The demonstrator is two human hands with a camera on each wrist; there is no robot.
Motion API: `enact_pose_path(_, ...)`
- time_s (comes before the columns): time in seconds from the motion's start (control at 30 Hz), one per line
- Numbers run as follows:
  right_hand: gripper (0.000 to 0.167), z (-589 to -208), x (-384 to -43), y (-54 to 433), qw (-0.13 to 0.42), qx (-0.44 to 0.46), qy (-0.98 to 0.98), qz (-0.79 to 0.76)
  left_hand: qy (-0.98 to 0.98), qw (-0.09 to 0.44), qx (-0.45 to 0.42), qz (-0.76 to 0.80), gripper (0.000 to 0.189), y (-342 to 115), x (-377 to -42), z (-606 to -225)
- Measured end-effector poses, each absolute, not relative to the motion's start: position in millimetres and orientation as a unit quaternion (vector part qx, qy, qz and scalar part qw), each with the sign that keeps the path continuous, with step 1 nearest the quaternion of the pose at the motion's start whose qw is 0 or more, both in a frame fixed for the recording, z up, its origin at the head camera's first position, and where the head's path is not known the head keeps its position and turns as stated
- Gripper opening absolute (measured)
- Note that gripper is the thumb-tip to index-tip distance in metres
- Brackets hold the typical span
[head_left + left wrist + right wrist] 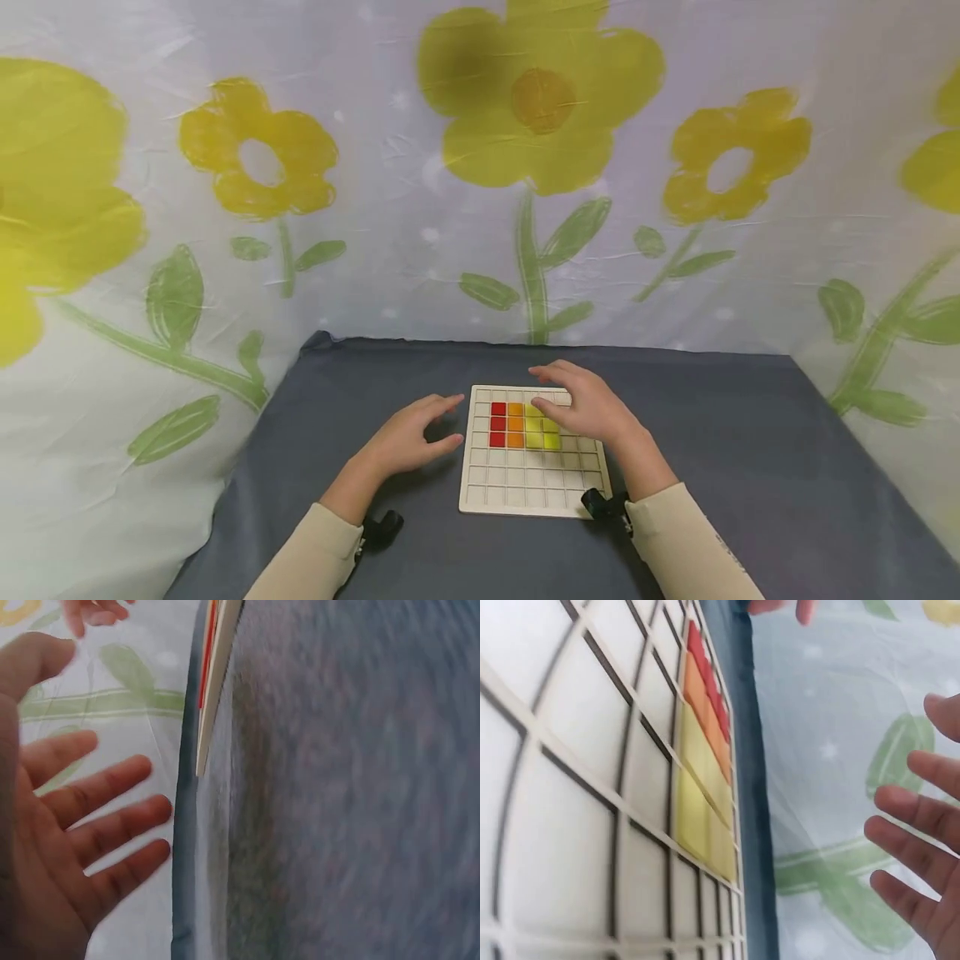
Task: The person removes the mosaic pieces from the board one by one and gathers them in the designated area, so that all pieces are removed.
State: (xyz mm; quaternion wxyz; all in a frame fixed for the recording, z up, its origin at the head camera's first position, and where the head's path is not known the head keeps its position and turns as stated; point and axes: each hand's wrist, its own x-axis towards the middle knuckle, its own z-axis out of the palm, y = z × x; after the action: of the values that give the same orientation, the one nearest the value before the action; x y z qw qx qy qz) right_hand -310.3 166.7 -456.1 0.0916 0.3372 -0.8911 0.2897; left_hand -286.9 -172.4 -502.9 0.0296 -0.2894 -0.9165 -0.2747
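Observation:
A square wooden grid board [517, 498] lies on the dark cloth. Within its upper part sit a column of red tiles [498, 423], one of orange tiles [515, 424] and several yellow tiles [534, 435]. Just left of the board is my left hand [411, 437], fingers apart and holding nothing; the left wrist view shows them spread beside the board's thin edge [219, 671]. My right hand [588, 404] hovers over the board's upper right and overlaps some yellow tiles in the head view. Its fingers [911, 806] are parted with nothing between them in the right wrist view.
Dark grey cloth [750, 467] covers the table around the board. Behind and at both sides hangs a pale curtain [390, 275] with large yellow flowers. A small black camera is strapped at each wrist, the right one [600, 503] overlapping the board's lower right corner.

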Motion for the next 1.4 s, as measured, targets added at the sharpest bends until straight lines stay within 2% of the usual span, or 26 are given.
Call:
enact_pose_path(0.37, 0.039, -475.0, -312.4, 147.4, 0.078, 0.312, -0.901, 0.293, -0.913, 0.006, -0.292, -0.285, 0.066, -164.2, -293.4, -524.3)
enact_pose_path(1.03, 0.042, -491.9, -333.1, 121.7, -0.036, 0.274, -0.927, 0.253, -0.921, -0.001, -0.293, -0.257, 0.064, -167.0, -295.0, -538.6)
enact_pose_path(1.4, 0.031, -498.1, -345.0, 108.9, -0.040, 0.300, -0.935, 0.184, -0.921, -0.003, -0.290, -0.259, 0.062, -168.3, -291.1, -537.7)
